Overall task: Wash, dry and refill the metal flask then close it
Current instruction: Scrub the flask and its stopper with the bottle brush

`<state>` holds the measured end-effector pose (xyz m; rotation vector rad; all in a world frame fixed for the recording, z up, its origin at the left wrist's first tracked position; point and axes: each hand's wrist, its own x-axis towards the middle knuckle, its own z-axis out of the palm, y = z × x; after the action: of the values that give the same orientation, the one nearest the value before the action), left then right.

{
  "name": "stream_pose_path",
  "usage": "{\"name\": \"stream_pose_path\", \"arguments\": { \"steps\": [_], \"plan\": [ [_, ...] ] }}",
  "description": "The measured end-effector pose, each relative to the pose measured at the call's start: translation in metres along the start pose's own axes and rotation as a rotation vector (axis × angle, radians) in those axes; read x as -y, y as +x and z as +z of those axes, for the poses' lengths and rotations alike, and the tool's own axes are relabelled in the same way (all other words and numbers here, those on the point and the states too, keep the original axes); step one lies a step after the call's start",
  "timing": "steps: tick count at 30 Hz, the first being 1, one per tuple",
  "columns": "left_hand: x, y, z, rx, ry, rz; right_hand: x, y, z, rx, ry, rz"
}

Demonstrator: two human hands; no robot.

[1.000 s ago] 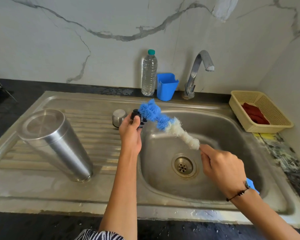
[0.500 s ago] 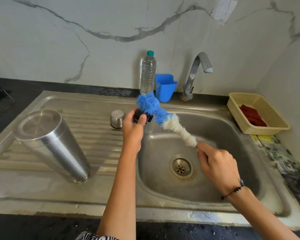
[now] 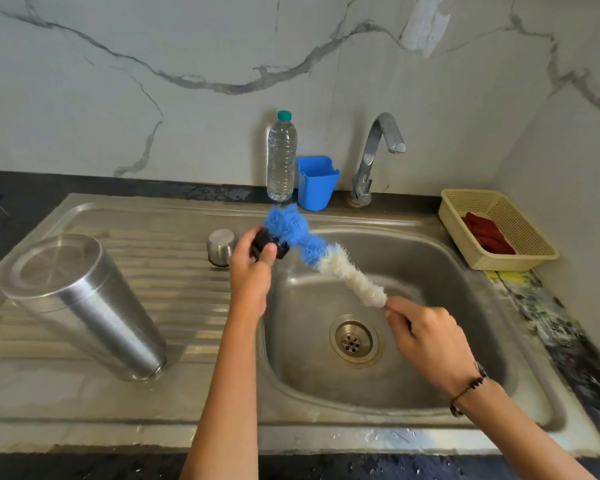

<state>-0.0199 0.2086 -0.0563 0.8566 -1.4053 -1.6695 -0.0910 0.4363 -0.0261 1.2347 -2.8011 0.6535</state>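
Observation:
The metal flask [image 3: 84,306] stands upside down on the drainboard at the left. A small steel cap [image 3: 220,247] sits further back on the drainboard. My left hand [image 3: 253,271] grips a small black stopper [image 3: 269,245] over the sink's left rim. My right hand [image 3: 426,337] holds the handle of a bottle brush [image 3: 323,258] with blue and white bristles. The blue tip of the brush presses against the black stopper. A clear plastic water bottle [image 3: 282,157] with a green cap stands at the back.
The steel sink basin [image 3: 430,271] with its drain [image 3: 353,341] lies below my right hand. A tap [image 3: 378,150] and a blue cup [image 3: 316,183] stand behind it. A beige basket [image 3: 520,251] with a red cloth [image 3: 487,233] sits at the right.
The brush tip and the stopper in my left hand have shifted slightly against each other. Both hands stay over the sink's left rim and basin.

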Motion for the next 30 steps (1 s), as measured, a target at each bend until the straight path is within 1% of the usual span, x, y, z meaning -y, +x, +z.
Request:
{"name": "stream_pose_path", "arguments": {
  "steps": [2,4,5,6,10,11,14,16,18,20,23,24,25,28,29,30],
  "plan": [
    [-0.003,0.001,-0.002,0.06,0.019,0.04,-0.001,0.0,0.001,0.013,0.035,0.031],
    [-0.007,-0.005,0.004,0.177,0.015,0.05,0.003,0.007,0.002,-0.033,0.094,0.045],
    [-0.007,-0.008,0.007,0.207,-0.007,0.042,0.004,0.01,0.001,-0.053,0.119,0.051],
    [-0.007,-0.01,0.008,0.206,-0.037,0.034,0.005,0.011,0.0,-0.059,0.13,0.053],
    [0.001,0.001,-0.005,0.042,-0.255,-0.028,0.003,0.001,-0.003,0.029,0.138,0.064],
    [0.001,0.003,-0.007,0.041,-0.288,-0.044,0.004,0.0,-0.002,0.047,0.154,0.075],
    [0.0,-0.003,-0.002,0.177,-0.331,-0.05,0.008,0.006,-0.001,0.041,0.211,0.113],
    [-0.001,-0.006,-0.002,0.196,-0.42,-0.049,0.01,0.008,-0.003,0.046,0.231,0.1],
    [0.002,-0.003,-0.01,0.147,-0.545,-0.055,0.01,0.004,-0.006,0.088,0.224,0.074],
    [0.003,-0.001,-0.016,0.112,-0.59,-0.061,0.013,-0.001,-0.006,0.142,0.229,0.072],
    [0.0,-0.005,-0.006,0.186,-0.556,-0.065,0.016,0.005,-0.004,0.151,0.288,0.112],
    [-0.001,-0.007,-0.003,0.187,-0.562,-0.069,0.018,0.007,-0.004,0.147,0.308,0.122],
    [-0.001,-0.007,-0.001,0.156,-0.586,-0.073,0.018,0.006,-0.004,0.147,0.316,0.121],
    [0.002,0.0,-0.012,-0.02,-0.685,-0.107,0.018,-0.004,-0.001,0.176,0.257,0.066],
    [0.003,0.002,-0.016,-0.043,-0.684,-0.109,0.02,-0.008,0.001,0.19,0.228,0.053],
    [0.003,0.002,-0.016,-0.033,-0.668,-0.109,0.021,-0.01,0.003,0.19,0.22,0.054]
  ]
}}
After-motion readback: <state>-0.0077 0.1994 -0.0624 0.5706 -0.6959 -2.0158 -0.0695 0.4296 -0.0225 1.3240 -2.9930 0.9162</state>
